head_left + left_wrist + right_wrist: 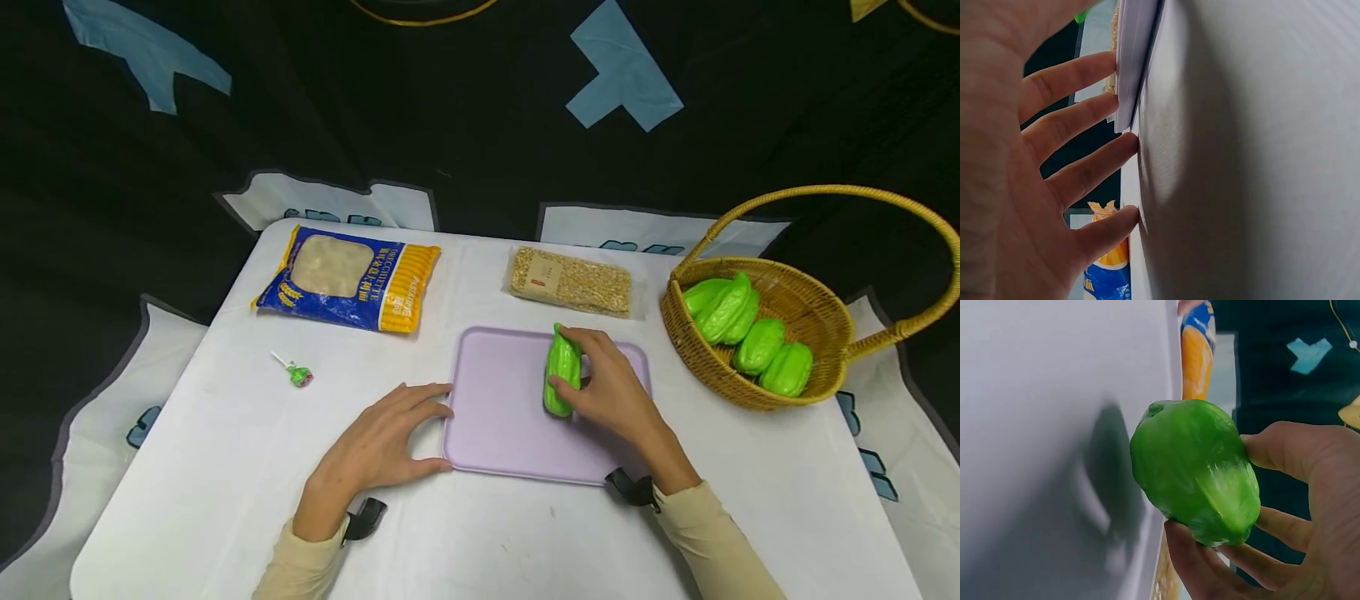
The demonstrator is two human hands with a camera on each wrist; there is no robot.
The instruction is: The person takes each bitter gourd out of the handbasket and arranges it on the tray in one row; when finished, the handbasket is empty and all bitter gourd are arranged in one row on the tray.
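In the head view my right hand (611,387) pinches a glossy green ridged fruit (562,375) between thumb and fingers, over the right half of a lilac tray (495,417). Seen from the right wrist, thumb and fingers hold the fruit (1194,472) from opposite sides, with its shadow on the tray surface beside it. My left hand (386,442) is at the tray's left edge, fingers spread and fingertips against the rim, thumb by the front left corner. From the left wrist, two fingertips touch the tray's side wall (1132,69) while the lower ones reach the white tablecloth.
At the right stands a wicker basket (693,367) with a tall handle, holding several similar green fruits (761,346). Behind the tray lies a clear pack of grains (592,283). A blue and yellow orecchiette bag (348,279) is at back left, a wrapped lollipop (298,375) in front of it.
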